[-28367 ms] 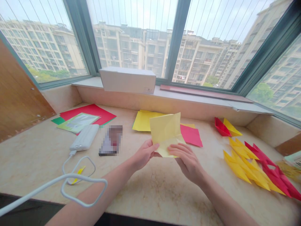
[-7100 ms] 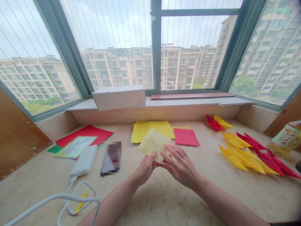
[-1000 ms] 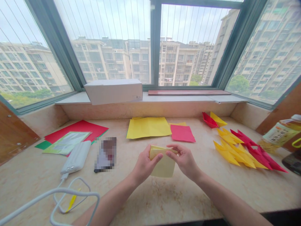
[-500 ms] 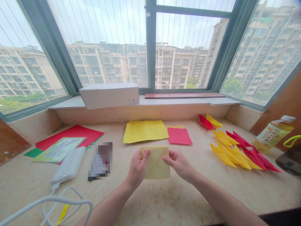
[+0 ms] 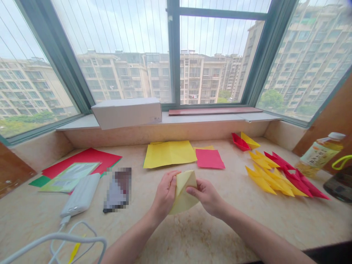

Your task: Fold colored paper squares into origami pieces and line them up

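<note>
A pale yellow sheet of paper [image 5: 183, 200] is held up between my two hands, its upper part bent along a slanting crease. My left hand [image 5: 167, 190] grips its left edge, thumb on the near face and fingers behind. At the right edge, my right hand [image 5: 205, 193] pinches it with the thumb in front. Just beyond lie bright yellow sheets [image 5: 170, 154] and a red paper square [image 5: 210, 158]. Folded yellow paper boats [image 5: 271, 176] and red paper boats [image 5: 305, 179] are grouped at the right, with another red boat [image 5: 240, 142] behind them.
On the left are red sheets [image 5: 96, 159], a white power bank [image 5: 81, 194] with a cable [image 5: 68, 236], and a blurred-out item [image 5: 118, 190]. A drink bottle [image 5: 320, 154] and a dark object [image 5: 341, 183] stand at right. A white box [image 5: 126, 113] sits on the sill.
The pale paper was flat and squarish; now its top is bent over diagonally. My left hand has shifted slightly right and its fingers have closed further round the edge.
</note>
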Action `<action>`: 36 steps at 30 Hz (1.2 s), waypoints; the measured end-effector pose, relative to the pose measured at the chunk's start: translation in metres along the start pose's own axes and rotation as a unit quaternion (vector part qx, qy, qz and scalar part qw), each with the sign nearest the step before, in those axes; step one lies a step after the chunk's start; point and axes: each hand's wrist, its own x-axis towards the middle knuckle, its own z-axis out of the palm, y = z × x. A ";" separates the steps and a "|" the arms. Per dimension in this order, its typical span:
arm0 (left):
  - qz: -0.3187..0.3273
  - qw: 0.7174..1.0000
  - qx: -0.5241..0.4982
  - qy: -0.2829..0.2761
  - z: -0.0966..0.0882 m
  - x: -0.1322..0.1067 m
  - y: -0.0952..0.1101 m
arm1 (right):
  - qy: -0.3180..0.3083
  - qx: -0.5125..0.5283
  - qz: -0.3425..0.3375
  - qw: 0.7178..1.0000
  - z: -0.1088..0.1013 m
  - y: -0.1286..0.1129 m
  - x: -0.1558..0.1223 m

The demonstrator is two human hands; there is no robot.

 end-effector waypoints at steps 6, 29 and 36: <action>0.040 0.977 -0.052 -0.202 -0.002 -0.012 0.012 | 0.026 -0.052 -0.022 0.998 -0.001 0.001 0.000; -0.056 0.961 -0.260 -0.081 -0.004 -0.007 0.007 | 0.063 -0.161 -0.013 0.985 -0.011 -0.015 -0.007; -0.126 0.937 -0.241 -0.218 -0.013 -0.005 0.013 | 0.084 -0.141 -0.025 0.986 -0.019 -0.016 -0.004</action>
